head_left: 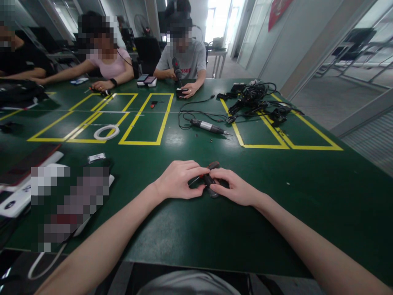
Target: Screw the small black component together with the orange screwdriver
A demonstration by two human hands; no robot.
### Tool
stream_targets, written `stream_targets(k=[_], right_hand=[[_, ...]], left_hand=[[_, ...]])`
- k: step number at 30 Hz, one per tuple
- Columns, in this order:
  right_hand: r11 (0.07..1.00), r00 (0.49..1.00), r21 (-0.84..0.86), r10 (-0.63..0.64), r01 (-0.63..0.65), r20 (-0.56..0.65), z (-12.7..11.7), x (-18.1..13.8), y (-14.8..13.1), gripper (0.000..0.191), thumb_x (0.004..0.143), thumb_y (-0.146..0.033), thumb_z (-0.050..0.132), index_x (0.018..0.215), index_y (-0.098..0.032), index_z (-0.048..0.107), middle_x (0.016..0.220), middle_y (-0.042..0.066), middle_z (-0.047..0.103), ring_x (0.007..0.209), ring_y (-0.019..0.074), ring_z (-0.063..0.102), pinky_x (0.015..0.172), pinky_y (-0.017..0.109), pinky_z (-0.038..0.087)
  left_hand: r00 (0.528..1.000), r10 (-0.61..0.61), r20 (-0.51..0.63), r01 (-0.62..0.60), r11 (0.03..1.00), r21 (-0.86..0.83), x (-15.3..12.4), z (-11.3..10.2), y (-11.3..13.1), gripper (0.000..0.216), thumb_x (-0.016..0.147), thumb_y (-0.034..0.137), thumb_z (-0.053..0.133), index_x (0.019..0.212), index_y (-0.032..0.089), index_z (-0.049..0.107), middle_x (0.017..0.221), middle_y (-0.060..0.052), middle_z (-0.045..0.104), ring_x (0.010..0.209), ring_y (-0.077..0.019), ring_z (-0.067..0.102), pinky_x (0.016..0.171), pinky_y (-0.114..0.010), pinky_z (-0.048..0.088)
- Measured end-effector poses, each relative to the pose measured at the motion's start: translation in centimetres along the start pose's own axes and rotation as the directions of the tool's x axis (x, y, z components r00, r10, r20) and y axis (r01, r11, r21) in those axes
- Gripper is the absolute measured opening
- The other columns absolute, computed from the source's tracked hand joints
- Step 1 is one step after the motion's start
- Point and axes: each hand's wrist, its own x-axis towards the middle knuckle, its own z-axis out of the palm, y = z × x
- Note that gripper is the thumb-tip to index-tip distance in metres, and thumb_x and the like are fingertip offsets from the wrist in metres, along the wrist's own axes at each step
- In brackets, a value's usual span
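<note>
Both hands meet over the green table in front of me, around a small dark object [209, 180] with rounded grey-black ends. My left hand [184, 180] is closed on it from the left, with thumb and fingertips touching its near and far sides. A thin metal shaft with a bit of red [195, 179] shows inside the curl of that hand; whether it belongs to the object I cannot tell. From the right, my right hand [233, 186] pinches the same object between thumb and fingers. My fingertips hide much of it, so its exact kind is unclear.
Beyond my hands lies a corded electric screwdriver [207, 126], with tangled black cables [254, 98] behind it. A white tape ring [106, 132] and a small red-and-black tool [155, 105] lie on the left. Phones [80, 196] rest nearby. Across the table, a person [184, 61] works with a power screwdriver [177, 69].
</note>
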Motion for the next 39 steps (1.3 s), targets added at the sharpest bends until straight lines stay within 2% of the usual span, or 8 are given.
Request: stream_targets(k=[16, 23, 26, 29, 31, 34, 37, 39], right_hand=[[0.999, 1.000, -0.024, -0.025, 0.025, -0.003, 0.1, 0.1, -0.2, 0.020, 0.096, -0.031, 0.056, 0.080, -0.020, 0.054, 0.071, -0.001, 0.054, 0.066, 0.0156, 0.051, 0.066, 0.028, 0.040], [1.000, 1.000, 0.010, -0.025, 0.025, 0.001, -0.1, 0.0, -0.4, 0.017, 0.093, -0.027, 0.060, 0.078, -0.020, 0.055, 0.068, -0.003, 0.050, 0.061, 0.0129, 0.047, 0.060, 0.026, 0.038], [0.999, 0.998, 0.004, -0.033, 0.034, -0.055, -0.1, -0.1, -0.6, 0.009, 0.091, -0.026, 0.065, 0.087, -0.019, 0.061, 0.070, -0.003, 0.054, 0.062, 0.0133, 0.049, 0.060, 0.026, 0.041], [0.999, 0.994, -0.007, -0.037, 0.036, -0.100, 0.0, -0.1, -0.6, 0.015, 0.090, -0.027, 0.070, 0.102, -0.018, 0.066, 0.078, 0.001, 0.062, 0.065, 0.0145, 0.054, 0.063, 0.027, 0.045], [0.999, 0.995, -0.026, -0.026, 0.024, -0.100, 0.0, -0.1, -0.6, 0.018, 0.090, -0.029, 0.072, 0.103, -0.018, 0.067, 0.083, 0.003, 0.066, 0.067, 0.0149, 0.056, 0.065, 0.028, 0.047], [0.995, 0.995, -0.096, -0.008, -0.002, -0.102, 0.0, -0.2, -0.3, 0.019, 0.090, -0.034, 0.075, 0.097, -0.018, 0.068, 0.080, 0.001, 0.065, 0.066, 0.0143, 0.055, 0.063, 0.027, 0.045], [0.983, 0.991, -0.185, -0.005, -0.020, -0.131, 0.4, -0.2, 0.1, 0.024, 0.089, -0.040, 0.077, 0.091, -0.018, 0.068, 0.073, -0.001, 0.060, 0.062, 0.0134, 0.053, 0.060, 0.025, 0.040], [0.969, 0.985, -0.246, -0.015, -0.028, -0.169, 0.7, -0.1, 0.2, 0.028, 0.089, -0.044, 0.078, 0.087, -0.018, 0.067, 0.070, -0.002, 0.058, 0.060, 0.0133, 0.052, 0.058, 0.025, 0.038]], left_hand=[[1.000, -0.005, -0.020, 0.005, 1.000, 0.013, 0.1, 0.1, 0.2, 0.024, 0.089, 0.026, 0.063, 0.108, 0.017, 0.072, 0.092, -0.005, 0.079, 0.075, -0.0159, 0.073, 0.068, -0.026, 0.056], [0.994, -0.108, 0.007, 0.108, 0.994, -0.037, -0.2, -0.2, 0.1, 0.049, 0.086, 0.024, 0.057, 0.134, 0.016, 0.062, 0.091, -0.003, 0.076, 0.076, -0.0163, 0.072, 0.071, -0.027, 0.055], [0.966, -0.241, 0.094, 0.240, 0.971, 0.026, -0.2, -0.1, -0.3, 0.042, 0.089, 0.026, 0.058, 0.129, 0.016, 0.066, 0.092, -0.003, 0.074, 0.078, -0.0177, 0.071, 0.070, -0.028, 0.055], [0.926, -0.321, 0.201, 0.307, 0.947, 0.098, -0.2, 0.3, -0.7, 0.031, 0.090, 0.033, 0.063, 0.115, 0.017, 0.073, 0.093, -0.004, 0.072, 0.083, -0.0201, 0.070, 0.069, -0.029, 0.054], [0.903, -0.356, 0.242, 0.334, 0.934, 0.129, -0.2, 0.6, -0.9, 0.023, 0.092, 0.031, 0.062, 0.106, 0.018, 0.075, 0.089, -0.004, 0.071, 0.078, -0.0188, 0.068, 0.067, -0.028, 0.051], [0.877, -0.411, 0.251, 0.389, 0.912, 0.132, -0.2, 0.8, -1.0, 0.019, 0.093, 0.022, 0.059, 0.102, 0.019, 0.076, 0.081, -0.001, 0.070, 0.070, -0.0160, 0.064, 0.064, -0.026, 0.047], [0.844, -0.499, 0.198, 0.502, 0.864, 0.039, -0.1, 0.8, -1.2, 0.019, 0.091, 0.022, 0.061, 0.099, 0.018, 0.078, 0.073, 0.000, 0.069, 0.065, -0.0153, 0.062, 0.060, -0.025, 0.042], [0.785, -0.596, 0.169, 0.618, 0.771, -0.152, 0.0, 0.8, -1.4, 0.021, 0.090, 0.028, 0.064, 0.098, 0.017, 0.079, 0.067, 0.000, 0.068, 0.060, -0.0144, 0.060, 0.058, -0.025, 0.040]])
